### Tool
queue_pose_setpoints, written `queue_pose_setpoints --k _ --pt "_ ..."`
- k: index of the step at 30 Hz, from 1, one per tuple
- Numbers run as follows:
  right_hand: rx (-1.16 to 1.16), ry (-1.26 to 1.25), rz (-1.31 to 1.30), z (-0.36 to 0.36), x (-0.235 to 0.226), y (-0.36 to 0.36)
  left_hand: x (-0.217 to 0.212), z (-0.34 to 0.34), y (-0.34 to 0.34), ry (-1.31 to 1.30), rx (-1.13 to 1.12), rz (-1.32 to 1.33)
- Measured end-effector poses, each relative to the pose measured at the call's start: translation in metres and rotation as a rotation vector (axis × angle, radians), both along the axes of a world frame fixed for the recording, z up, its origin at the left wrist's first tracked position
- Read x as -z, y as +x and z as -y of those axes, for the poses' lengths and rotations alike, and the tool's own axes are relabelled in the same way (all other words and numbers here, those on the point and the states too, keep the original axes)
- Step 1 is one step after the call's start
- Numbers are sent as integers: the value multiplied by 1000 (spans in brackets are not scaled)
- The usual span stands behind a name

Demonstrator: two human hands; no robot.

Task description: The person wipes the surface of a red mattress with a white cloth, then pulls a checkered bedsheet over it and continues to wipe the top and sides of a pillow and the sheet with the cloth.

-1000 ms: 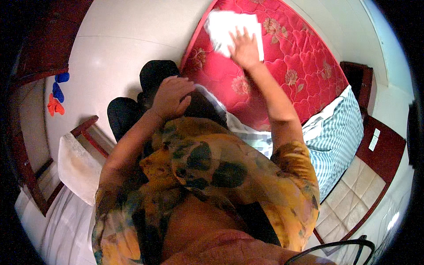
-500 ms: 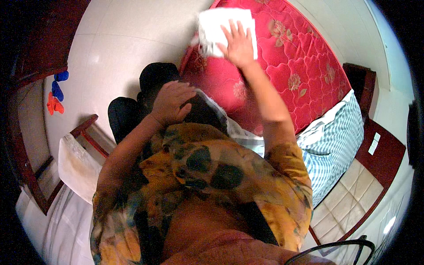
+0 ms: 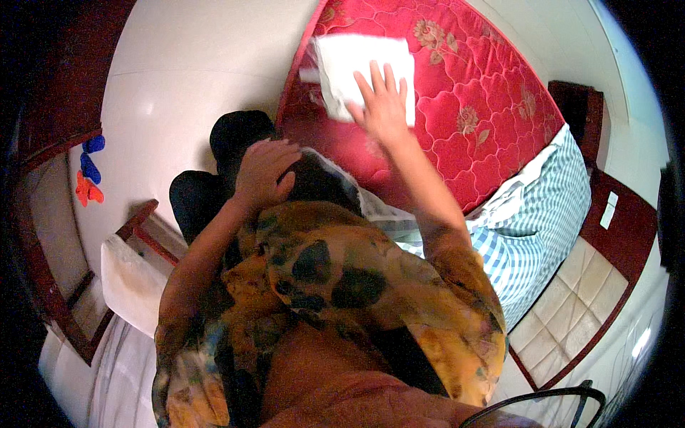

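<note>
Head view shows your right hand [image 3: 384, 107] stretched well forward on a nearly straight arm, fingers spread and palm pressed flat on a folded white cloth [image 3: 357, 68], which lies on the red quilted mattress with a floral pattern [image 3: 485, 107] near its upper left edge. Your left hand [image 3: 262, 170] is drawn in close with the elbow bent, its fingers loosely curled and resting on a dark rounded object [image 3: 314, 178] beside the mattress edge; whether it grips that object, you cannot tell.
</note>
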State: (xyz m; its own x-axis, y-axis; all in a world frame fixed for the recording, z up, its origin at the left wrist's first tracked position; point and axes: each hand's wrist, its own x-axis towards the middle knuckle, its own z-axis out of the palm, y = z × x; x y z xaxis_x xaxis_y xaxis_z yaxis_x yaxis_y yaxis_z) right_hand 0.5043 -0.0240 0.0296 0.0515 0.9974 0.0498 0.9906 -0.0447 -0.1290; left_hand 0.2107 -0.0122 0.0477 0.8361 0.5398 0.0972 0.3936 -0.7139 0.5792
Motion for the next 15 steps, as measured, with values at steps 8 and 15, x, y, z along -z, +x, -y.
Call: queue_pose_setpoints --k 8,15 --pt "434 -109 12 191 5 61 6 5 7 66 49 -1" --pt "850 162 20 49 50 172 -2 0 13 101 69 26"
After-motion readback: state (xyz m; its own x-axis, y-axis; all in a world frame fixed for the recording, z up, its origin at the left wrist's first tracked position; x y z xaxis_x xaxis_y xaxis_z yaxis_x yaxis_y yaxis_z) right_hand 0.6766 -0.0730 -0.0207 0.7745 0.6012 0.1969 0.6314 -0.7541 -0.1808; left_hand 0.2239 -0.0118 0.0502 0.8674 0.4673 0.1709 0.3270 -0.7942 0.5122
